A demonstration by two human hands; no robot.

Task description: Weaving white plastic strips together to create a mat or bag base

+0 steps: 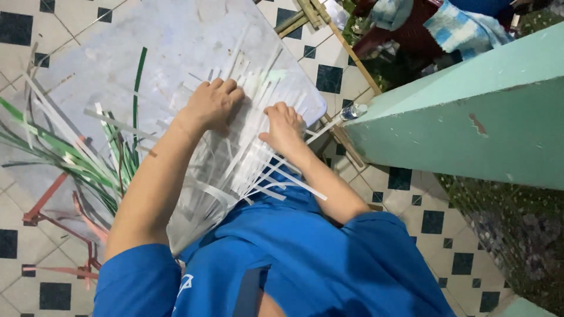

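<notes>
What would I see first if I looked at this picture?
Two hands, the left hand and the right hand, pressing down side by side on a mat of white strips in the middle, on a pale board. Green strips fan out on the tiled floor to the left, and a big green pillar fills the right side.

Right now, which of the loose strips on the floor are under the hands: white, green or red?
The white strips: both the left hand and right hand press on them. The green strips and red strips lie untouched, left.
</notes>
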